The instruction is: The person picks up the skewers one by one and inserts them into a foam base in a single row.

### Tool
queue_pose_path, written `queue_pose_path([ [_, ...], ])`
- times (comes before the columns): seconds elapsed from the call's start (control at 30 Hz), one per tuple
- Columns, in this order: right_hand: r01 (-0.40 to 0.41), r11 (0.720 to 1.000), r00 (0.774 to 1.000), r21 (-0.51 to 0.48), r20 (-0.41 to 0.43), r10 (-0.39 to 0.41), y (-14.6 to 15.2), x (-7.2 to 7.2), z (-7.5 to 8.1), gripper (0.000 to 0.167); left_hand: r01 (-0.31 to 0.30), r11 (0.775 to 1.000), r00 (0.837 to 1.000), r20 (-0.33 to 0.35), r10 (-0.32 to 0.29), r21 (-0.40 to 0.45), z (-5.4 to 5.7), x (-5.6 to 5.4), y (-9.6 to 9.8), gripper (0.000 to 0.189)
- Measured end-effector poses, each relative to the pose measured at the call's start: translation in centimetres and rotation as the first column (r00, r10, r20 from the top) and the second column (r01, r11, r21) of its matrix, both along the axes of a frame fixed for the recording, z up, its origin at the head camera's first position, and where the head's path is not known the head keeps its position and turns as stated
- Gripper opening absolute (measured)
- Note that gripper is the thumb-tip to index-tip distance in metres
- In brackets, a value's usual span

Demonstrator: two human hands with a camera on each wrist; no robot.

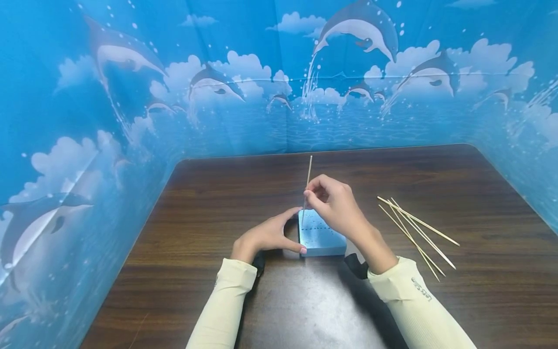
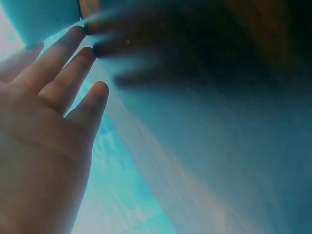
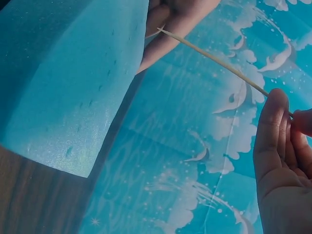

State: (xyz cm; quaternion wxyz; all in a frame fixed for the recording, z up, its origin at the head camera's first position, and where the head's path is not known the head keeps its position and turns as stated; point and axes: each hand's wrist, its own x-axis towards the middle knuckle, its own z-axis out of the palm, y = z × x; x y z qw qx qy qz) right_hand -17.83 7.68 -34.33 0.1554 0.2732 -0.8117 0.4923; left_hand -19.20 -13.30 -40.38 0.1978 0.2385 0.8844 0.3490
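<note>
A light blue foam block [image 1: 323, 244] lies on the table, its top pricked with small dark holes, several of them in a line. My left hand [image 1: 265, 234] holds it from the left side, thumb at the near corner and fingers at the far one. In the left wrist view the fingers [image 2: 63, 63] reach up against the block. Above the block, my right hand [image 1: 337, 201] pinches a thin wooden skewer [image 3: 209, 56] between thumb and fingertips. The skewer stands nearly upright in the head view, its pointed lower end close over the block's left part.
Several loose wooden skewers [image 1: 418, 222] lie crossed on the dark wood-grain table [image 1: 196, 203], to the right of the block. A blue curtain [image 1: 244, 131] printed with dolphins and clouds hangs along the table's back and sides.
</note>
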Motion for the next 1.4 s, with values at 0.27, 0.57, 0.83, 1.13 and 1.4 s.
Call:
queue_pose_path([
  [0.27,-0.027,1.0,0.999,0.016,0.025,0.026,-0.2,0.0,-0.3,0.004,-0.005,1.0,1.0,0.0,0.005,-0.015,-0.1,0.1,-0.1,0.111],
  [0.57,-0.039,0.998,0.999,0.041,0.015,0.038,-0.5,0.1,-0.7,0.005,-0.009,1.0,1.0,0.008,0.009,-0.008,-0.2,0.0,0.0,0.111],
  [0.83,-0.03,0.999,0.999,0.041,0.014,0.029,-0.6,0.1,-1.1,0.005,-0.017,1.0,1.0,0.018,0.018,-0.01,-0.2,0.0,0.0,0.111],
  [1.13,0.102,0.99,0.995,0.101,0.005,-0.103,0.7,0.4,-0.9,0.009,-0.026,1.0,1.0,-0.004,0.026,-0.01,0.1,0.1,0.2,0.11],
  [1.4,0.351,0.898,0.911,0.264,0.124,-0.393,8.5,0.2,-2.5,0.024,-0.028,1.0,1.0,0.005,0.028,0.003,0.0,1.0,-0.1,0.109],
])
